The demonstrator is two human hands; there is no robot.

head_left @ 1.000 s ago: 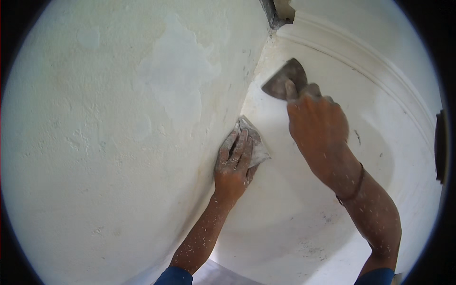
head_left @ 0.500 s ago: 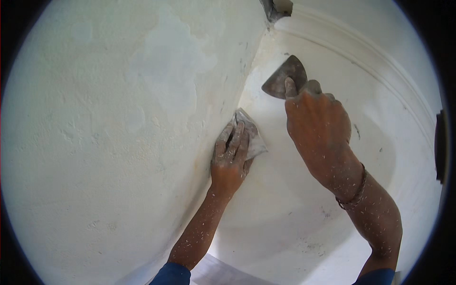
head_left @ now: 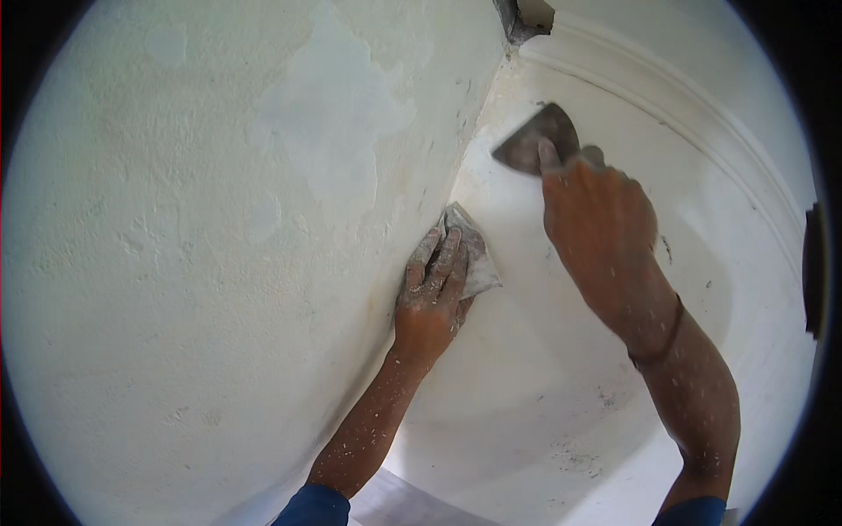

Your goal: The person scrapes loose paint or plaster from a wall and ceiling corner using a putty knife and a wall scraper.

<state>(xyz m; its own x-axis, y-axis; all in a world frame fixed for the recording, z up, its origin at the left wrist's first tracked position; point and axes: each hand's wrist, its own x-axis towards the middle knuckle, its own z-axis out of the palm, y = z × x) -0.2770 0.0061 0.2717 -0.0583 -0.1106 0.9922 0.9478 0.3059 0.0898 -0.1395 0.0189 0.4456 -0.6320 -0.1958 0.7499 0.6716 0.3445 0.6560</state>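
My right hand (head_left: 603,215) is closed around a putty knife (head_left: 535,142), one finger laid along its dark, fan-shaped blade. The blade lies over the right-hand wall close to the corner; whether it touches the wall cannot be made out. Lower down, my left hand (head_left: 434,285) presses a thin, dusty grey-white sheet (head_left: 480,259) with pointed corners at the corner of the two walls. Its fingers lie over the sheet and hide part of it. Pale dust coats the fingers, and white specks dot both forearms.
The left wall (head_left: 175,307) is off-white and rough, with a smoother pale patch (head_left: 333,114). Dark scuffs mark the right wall (head_left: 526,351). A curved moulding (head_left: 649,83) runs along its top. A dark broken recess (head_left: 526,19) sits above the corner. A dark object (head_left: 813,272) stands at the far right.
The view has shifted slightly, so the walls and both hands appear a little further right. My right hand and the putty knife blade are slightly blurred. Both holds are unchanged.
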